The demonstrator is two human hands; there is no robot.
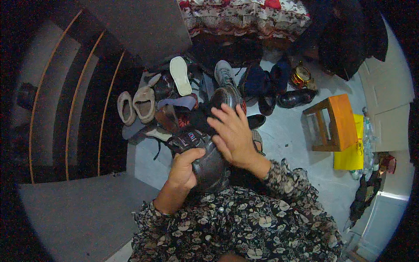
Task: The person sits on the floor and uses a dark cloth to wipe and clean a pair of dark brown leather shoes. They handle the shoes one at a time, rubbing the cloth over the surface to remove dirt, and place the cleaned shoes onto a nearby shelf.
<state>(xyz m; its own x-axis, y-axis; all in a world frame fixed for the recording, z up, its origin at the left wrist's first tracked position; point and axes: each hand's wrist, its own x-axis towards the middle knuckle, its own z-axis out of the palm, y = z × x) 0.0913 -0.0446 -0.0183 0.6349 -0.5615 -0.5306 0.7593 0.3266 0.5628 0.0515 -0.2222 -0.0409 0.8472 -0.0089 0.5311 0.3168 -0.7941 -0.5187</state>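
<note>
My left hand (188,163) grips a black leather shoe (209,167) by its side, thumb on the upper near the tongue. My right hand (230,134) has its fingers spread over the shoe's far part; whether its palm touches the shoe, I cannot tell. Just beyond those fingertips lies another dark shoe (226,96) with light stitching. Around them on the floor are a grey sneaker (224,72), a white insole (180,76), beige fluffy slippers (144,104) and a black shoe (296,98).
An orange-topped wooden stool (343,122) stands to the right, beside a yellow bag (350,157) and plastic bottles (367,137). A dark shelf unit (65,114) stands at the left. A bed with a floral cover (245,16) is at the far side. A round tin (301,76) lies near the shoes.
</note>
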